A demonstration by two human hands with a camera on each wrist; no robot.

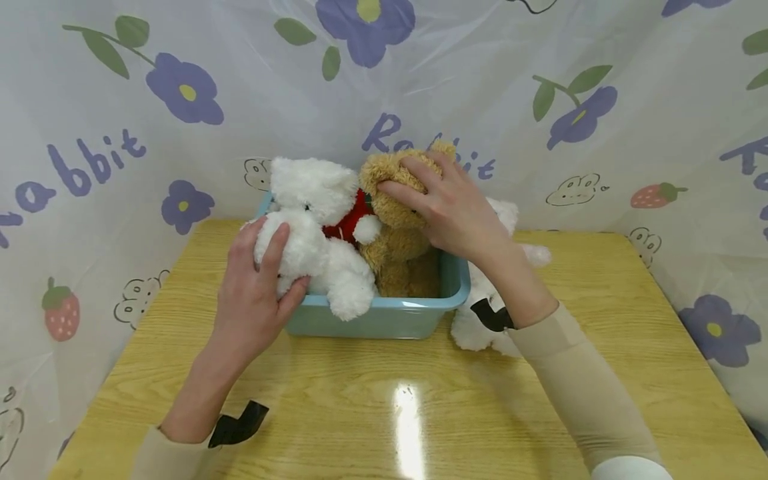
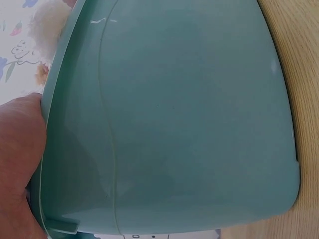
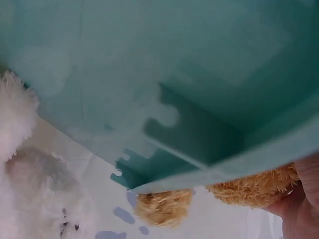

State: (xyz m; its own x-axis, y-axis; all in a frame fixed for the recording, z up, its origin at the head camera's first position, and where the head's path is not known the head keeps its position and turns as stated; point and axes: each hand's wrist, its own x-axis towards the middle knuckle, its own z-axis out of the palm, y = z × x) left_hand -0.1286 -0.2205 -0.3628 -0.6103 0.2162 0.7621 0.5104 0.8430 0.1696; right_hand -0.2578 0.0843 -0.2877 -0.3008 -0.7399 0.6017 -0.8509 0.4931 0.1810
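Observation:
A teal plastic bin (image 1: 372, 320) stands on the table, holding several plush toys. My left hand (image 1: 249, 287) grips a fluffy white plush toy (image 1: 294, 240) at the bin's left end, fingers over its top and thumb at the front. Behind it sits a white plush toy with a red top (image 1: 315, 190). My right hand (image 1: 453, 207) holds a brown teddy bear (image 1: 393, 207) by the head, its body inside the bin on the right. The left wrist view shows the bin's outer wall (image 2: 189, 114) and part of the left hand (image 2: 20, 154) by the rim.
Another white plush toy (image 1: 474, 327) is on the table against the bin's right side, partly hidden by my right forearm. Bare wooden table (image 1: 336, 407) lies in front of the bin. A patterned cloth (image 1: 252, 87) hangs behind.

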